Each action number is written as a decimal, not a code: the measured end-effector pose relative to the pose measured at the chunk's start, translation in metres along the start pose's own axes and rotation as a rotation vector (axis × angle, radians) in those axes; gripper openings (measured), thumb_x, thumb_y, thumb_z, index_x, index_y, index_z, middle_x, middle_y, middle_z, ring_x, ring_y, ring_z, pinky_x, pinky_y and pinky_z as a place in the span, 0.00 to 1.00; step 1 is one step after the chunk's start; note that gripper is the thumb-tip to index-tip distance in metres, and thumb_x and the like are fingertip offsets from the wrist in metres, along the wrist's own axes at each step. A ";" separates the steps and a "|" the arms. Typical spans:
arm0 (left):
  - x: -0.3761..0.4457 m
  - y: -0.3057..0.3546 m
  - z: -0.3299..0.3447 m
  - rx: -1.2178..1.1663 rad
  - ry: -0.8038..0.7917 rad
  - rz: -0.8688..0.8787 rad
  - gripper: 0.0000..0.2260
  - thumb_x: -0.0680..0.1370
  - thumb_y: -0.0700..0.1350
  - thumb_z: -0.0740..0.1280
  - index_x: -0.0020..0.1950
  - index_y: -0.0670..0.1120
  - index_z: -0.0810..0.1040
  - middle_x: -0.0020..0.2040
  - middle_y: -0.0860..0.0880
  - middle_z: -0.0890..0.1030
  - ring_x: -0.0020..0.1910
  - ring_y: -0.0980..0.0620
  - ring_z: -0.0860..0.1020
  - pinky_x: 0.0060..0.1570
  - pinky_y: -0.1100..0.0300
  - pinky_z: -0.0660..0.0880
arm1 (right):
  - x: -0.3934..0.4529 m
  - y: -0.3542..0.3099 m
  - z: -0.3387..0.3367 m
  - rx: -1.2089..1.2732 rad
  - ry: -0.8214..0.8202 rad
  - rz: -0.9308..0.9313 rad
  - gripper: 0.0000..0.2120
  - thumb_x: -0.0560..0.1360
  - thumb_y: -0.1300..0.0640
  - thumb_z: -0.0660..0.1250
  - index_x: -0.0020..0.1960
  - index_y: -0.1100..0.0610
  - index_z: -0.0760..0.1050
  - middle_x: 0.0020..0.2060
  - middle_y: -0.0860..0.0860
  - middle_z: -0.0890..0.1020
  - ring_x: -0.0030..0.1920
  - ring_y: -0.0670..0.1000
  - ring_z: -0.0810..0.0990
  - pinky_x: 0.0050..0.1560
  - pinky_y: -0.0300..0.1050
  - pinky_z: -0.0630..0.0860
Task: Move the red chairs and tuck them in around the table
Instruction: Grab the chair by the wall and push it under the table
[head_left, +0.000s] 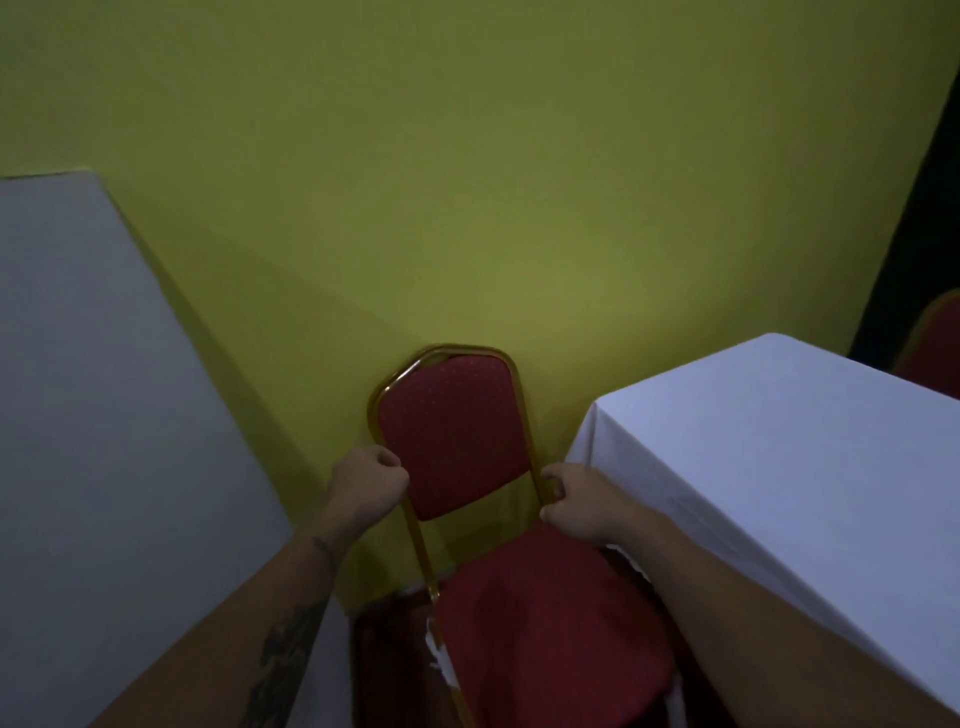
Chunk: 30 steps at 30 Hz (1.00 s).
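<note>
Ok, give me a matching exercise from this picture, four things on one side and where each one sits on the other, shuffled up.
Things:
1. left hand
2. right hand
3. white tablecloth
4. second red chair

Places:
A. far right edge, behind the table
B. grip closed on the gold frame's left upright
C. draped over the table right of the red chair
D. grip closed on the gold frame's right upright

Pairs: 1-B, 2-D, 3-C, 4-A

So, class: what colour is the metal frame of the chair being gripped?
Gold, around the red chair backrest; seen in the head view.
</note>
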<state>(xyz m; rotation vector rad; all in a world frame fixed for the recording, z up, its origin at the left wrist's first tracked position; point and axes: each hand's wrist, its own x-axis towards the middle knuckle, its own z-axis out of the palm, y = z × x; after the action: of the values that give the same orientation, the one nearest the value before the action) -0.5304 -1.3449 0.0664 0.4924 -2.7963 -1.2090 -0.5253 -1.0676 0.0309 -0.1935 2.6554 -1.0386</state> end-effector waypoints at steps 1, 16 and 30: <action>0.016 0.003 0.002 0.020 0.003 0.005 0.06 0.64 0.44 0.64 0.37 0.50 0.79 0.39 0.45 0.84 0.48 0.39 0.83 0.50 0.49 0.80 | 0.024 0.001 -0.005 0.009 -0.006 -0.006 0.31 0.77 0.58 0.67 0.79 0.57 0.65 0.49 0.44 0.76 0.53 0.51 0.77 0.39 0.37 0.71; 0.225 0.012 0.020 0.267 -0.025 -0.067 0.09 0.72 0.43 0.65 0.49 0.47 0.81 0.51 0.43 0.82 0.49 0.39 0.79 0.46 0.55 0.72 | 0.290 -0.036 -0.017 0.221 -0.057 0.121 0.30 0.78 0.55 0.67 0.78 0.55 0.65 0.70 0.56 0.74 0.56 0.52 0.79 0.52 0.48 0.78; 0.389 -0.076 0.053 -0.011 -0.160 -0.132 0.17 0.73 0.45 0.74 0.59 0.43 0.77 0.55 0.43 0.82 0.53 0.41 0.81 0.50 0.53 0.76 | 0.461 -0.148 0.056 0.626 0.092 0.470 0.26 0.73 0.44 0.71 0.68 0.52 0.73 0.77 0.60 0.64 0.75 0.64 0.63 0.68 0.69 0.69</action>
<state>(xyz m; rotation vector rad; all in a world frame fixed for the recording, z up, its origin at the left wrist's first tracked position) -0.8877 -1.4777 -0.0542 0.6146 -2.9286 -1.3463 -0.9429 -1.3161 -0.0052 0.5836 2.1373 -1.6380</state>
